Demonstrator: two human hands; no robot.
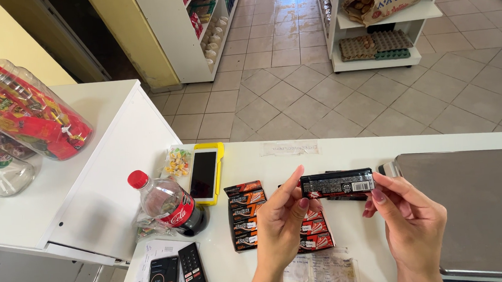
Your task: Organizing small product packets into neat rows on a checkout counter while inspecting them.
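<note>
Far left, clear candy jars point(22, 116) lie on a white side bench point(106, 169). Next comes a soda bottle point(170, 204) with a red cap, lying on the main bench point(439, 142). Below it sit a dark phone point(162, 281) and a remote point(193, 274). A phone in a yellow case point(205, 173) lies just beside the bottle. Red and black packs point(247, 215) lie in rows on the bench. The left hand point(283, 224) pinches the left end of a black pack point(337, 184), held up over the rows. The right hand point(413, 227) pinches its right end. At the far right is a flat grey scale point(479, 201).
</note>
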